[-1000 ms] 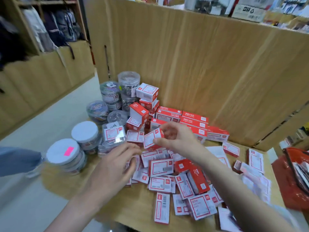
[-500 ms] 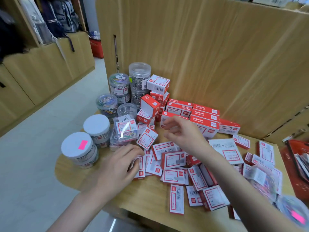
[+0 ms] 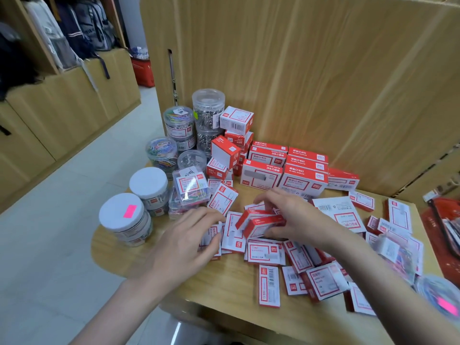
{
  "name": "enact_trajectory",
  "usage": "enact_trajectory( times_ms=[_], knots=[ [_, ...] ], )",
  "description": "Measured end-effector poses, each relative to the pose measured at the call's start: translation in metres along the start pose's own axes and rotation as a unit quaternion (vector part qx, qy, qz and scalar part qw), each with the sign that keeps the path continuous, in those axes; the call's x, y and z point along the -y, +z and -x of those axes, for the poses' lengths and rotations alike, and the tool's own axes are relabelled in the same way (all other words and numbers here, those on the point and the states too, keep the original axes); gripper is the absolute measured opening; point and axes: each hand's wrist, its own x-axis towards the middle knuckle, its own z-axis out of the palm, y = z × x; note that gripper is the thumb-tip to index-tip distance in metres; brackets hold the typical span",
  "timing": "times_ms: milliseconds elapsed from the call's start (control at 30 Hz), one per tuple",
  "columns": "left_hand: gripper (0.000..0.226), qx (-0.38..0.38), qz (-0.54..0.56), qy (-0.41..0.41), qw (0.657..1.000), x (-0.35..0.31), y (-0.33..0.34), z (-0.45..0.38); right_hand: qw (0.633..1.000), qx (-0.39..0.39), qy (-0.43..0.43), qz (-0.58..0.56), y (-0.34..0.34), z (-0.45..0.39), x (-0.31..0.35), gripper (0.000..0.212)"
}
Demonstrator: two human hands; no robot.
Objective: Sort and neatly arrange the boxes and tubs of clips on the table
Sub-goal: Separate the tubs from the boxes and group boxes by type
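**Both hands in the pile of small red-and-white boxes**

The right hand [image 3: 296, 217] curls its fingers and thumb round a small red box [image 3: 265, 224] in the middle of the wooden worktop [image 3: 149, 265]. The box lies tilted, its long axis running left to right and its left end lifted; its far part is hidden under the fingers. The left hand [image 3: 185, 247] rests just left of it, fingers bent down onto flat boxes [image 3: 232, 235] whose printed white faces point up. Whether it pinches one cannot be told.

Loose boxes [image 3: 268, 285] lie scattered over the near and right side, long axes pointing every way. At the far side, larger red staple boxes [image 3: 302, 180] stand stacked in rows against the wooden partition [image 3: 298, 70], long axes left to right.

To the left stand two white-lidded tubs [image 3: 124, 217], the nearer bearing a pink sticker. Beyond them are clear tubs [image 3: 207, 108] of silver and coloured clips, upright and stacked. A clear flat case of coloured clips [image 3: 191, 189] lies between tubs and boxes.

The things at the near right edge are blurred and cut off.
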Motion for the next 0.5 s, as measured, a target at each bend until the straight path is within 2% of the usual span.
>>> enact_trajectory(
  times_ms=[100, 200, 333, 500],
  knots=[
    [0.029, -0.010, 0.000, 0.008, 1.000, -0.004, -0.002, -0.003, 0.999, -0.033, -0.019, 0.003, 0.004, 0.000, -0.005, 0.038],
    [0.027, -0.018, 0.006, 0.012, 1.000, -0.008, -0.004, -0.008, 0.992, -0.104, -0.038, -0.058, -0.004, 0.005, -0.006, 0.033],
    [0.026, -0.021, 0.019, 0.030, 0.999, -0.014, -0.003, -0.019, 0.972, -0.216, 0.024, -0.094, -0.025, 0.015, -0.014, 0.035],
    [0.028, -0.028, 0.022, 0.054, 0.998, -0.024, 0.007, -0.038, 0.958, -0.257, 0.091, -0.086, -0.036, 0.033, -0.033, 0.037]
  ],
)
